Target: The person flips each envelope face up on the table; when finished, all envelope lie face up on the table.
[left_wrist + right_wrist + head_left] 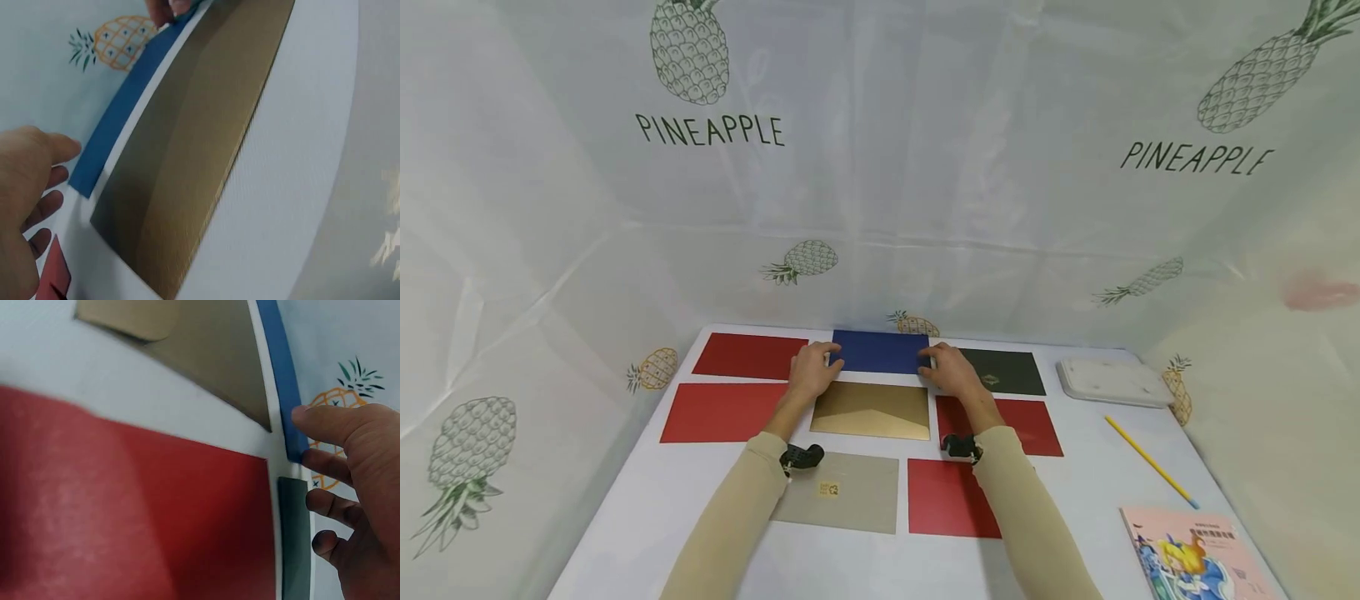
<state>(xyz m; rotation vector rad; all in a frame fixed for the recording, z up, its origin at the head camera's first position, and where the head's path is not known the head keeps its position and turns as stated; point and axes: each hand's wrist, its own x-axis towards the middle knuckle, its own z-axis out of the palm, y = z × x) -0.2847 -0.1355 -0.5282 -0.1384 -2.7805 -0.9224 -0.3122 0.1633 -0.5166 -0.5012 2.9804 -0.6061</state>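
A blue envelope or card lies flat at the back middle of the table, with a hand at each of its short ends. My left hand is beside its left end, thumb and index finger spread; in the left wrist view the left fingers show nothing between them. At the right end, my right hand has its thumb tip over the blue edge and its index fingertip by the corner. Just in front of the blue piece lies a gold envelope.
Red envelopes lie to the left and right, a dark green one at back right, a beige one in front. Farther right are a pale flat case, a yellow pencil and a pink book. Pineapple-print sheeting surrounds the table.
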